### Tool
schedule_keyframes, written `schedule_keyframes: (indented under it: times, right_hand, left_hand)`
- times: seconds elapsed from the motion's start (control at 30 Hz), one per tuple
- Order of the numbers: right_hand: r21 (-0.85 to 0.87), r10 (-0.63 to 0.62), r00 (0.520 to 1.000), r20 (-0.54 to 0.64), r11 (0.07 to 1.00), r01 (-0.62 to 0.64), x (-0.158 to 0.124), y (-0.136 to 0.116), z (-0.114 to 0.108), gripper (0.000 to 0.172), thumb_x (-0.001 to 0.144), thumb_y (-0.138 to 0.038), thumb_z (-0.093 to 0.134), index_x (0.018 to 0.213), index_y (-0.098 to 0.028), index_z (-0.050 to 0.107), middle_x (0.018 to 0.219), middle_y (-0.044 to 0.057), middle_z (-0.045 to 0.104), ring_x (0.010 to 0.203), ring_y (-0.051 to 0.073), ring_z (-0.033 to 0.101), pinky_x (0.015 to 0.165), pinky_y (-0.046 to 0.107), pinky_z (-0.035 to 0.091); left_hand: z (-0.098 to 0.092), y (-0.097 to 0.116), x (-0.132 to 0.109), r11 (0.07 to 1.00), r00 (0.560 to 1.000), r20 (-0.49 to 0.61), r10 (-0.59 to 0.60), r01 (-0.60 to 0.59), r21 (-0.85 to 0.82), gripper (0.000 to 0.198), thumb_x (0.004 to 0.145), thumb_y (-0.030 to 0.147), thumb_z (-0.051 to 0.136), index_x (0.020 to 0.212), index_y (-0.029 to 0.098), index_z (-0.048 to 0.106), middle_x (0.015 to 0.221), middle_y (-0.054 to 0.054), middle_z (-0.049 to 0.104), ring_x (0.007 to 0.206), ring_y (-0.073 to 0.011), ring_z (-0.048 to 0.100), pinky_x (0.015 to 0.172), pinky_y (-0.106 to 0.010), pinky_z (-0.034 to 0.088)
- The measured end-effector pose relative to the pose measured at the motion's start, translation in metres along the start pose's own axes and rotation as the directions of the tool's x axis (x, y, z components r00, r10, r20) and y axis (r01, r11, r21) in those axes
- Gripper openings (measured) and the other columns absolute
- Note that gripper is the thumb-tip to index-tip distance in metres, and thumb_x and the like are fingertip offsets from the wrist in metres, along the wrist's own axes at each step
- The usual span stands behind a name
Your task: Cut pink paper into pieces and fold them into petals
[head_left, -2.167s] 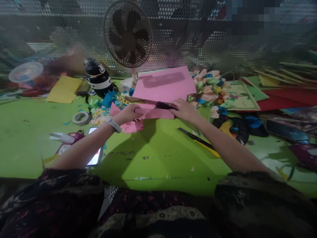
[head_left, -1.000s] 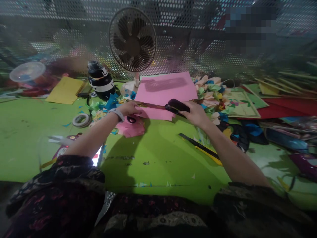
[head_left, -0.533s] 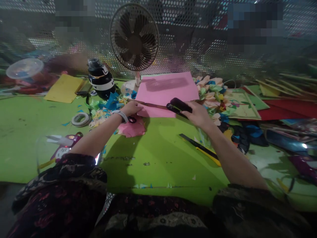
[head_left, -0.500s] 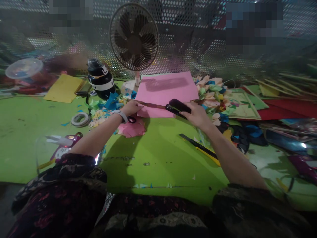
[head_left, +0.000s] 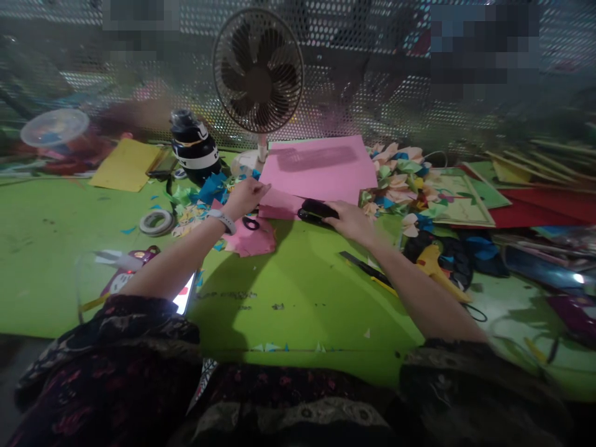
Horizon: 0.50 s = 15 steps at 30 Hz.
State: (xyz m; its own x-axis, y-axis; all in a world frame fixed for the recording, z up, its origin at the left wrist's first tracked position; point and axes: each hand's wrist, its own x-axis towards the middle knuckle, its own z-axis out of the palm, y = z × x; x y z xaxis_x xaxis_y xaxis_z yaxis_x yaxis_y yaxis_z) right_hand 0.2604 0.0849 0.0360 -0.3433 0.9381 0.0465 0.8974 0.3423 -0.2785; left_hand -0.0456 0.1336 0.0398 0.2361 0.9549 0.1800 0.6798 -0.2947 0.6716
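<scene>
Paper [head_left: 321,167], a broad pink rectangular sheet, lies flat on the smooth green tabletop [head_left: 298,273], and I place everything else from it. Along its near edge runs a narrower pink paper strip [head_left: 282,203]. At the sheet's near left corner is the left hand [head_left: 246,195], thumb and forefinger bunched; whether they pinch a paper edge I cannot tell. Just before its near edge, the right hand [head_left: 354,223] grips a black, long-bodied stapler [head_left: 319,212], its nose pointing left across the strip's right end. The step in hand looks to me like bringing stapler and strip together; a next squeeze would call for paper edges squared between the jaws and left fingertips kept out. Nearer than the sheet, to its left, sits a crinkled pink paper pile [head_left: 251,241]; nearer and rightward lies a yellow-and-black box cutter [head_left: 365,267].
</scene>
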Motion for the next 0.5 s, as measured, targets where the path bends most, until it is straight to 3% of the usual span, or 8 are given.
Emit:
schedule_keyframes:
  times: [0.07,0.13,0.33,0.5]
  right_hand:
    - [-0.002,-0.015,1.0,-0.003,1.0,0.015,0.003,-0.001,0.003,0.041,0.094,-0.024,0.063,0.134,-0.019,0.068,0.13,0.014,0.073,0.122,0.034,0.066,0.102,0.046,0.051]
    - [-0.002,-0.024,1.0,0.0,1.0,0.024,0.007,-0.001,0.006,0.043,0.094,-0.025,0.062,0.136,-0.019,0.067,0.132,0.015,0.072,0.123,0.034,0.065,0.102,0.046,0.051]
    - [-0.025,-0.055,0.996,-0.074,0.998,0.053,0.008,-0.001,0.011,0.043,0.095,-0.025,0.06,0.137,-0.017,0.065,0.131,0.018,0.071,0.122,0.036,0.063,0.104,0.054,0.051]
    - [-0.035,-0.134,0.979,-0.156,0.991,0.13,-0.007,-0.017,0.006,0.05,0.099,-0.032,0.055,0.146,-0.013,0.058,0.141,0.021,0.063,0.131,0.038,0.056,0.113,0.057,0.045]
  left_hand:
    - [-0.008,0.003,-0.004,1.0,0.998,-0.063,-0.009,0.011,0.021,0.048,0.098,0.034,0.052,0.057,0.022,0.029,0.059,0.002,0.03,0.062,-0.0151,0.036,0.063,-0.031,0.028]
    - [-0.014,0.006,-0.008,1.0,0.992,-0.126,-0.009,0.011,0.009,0.045,0.099,0.033,0.05,0.059,0.022,0.031,0.059,0.002,0.028,0.061,-0.014,0.034,0.061,-0.031,0.026]
    - [-0.021,0.013,-0.021,1.0,0.983,-0.185,-0.019,0.018,-0.003,0.026,0.095,0.029,0.054,0.072,0.018,0.059,0.062,0.0,0.045,0.067,-0.0155,0.046,0.062,-0.027,0.033]
    - [-0.021,0.025,-0.037,0.995,0.975,-0.207,-0.083,0.07,-0.073,0.023,0.094,0.022,0.056,0.108,0.015,0.074,0.067,-0.002,0.059,0.065,-0.0156,0.054,0.061,-0.026,0.04]
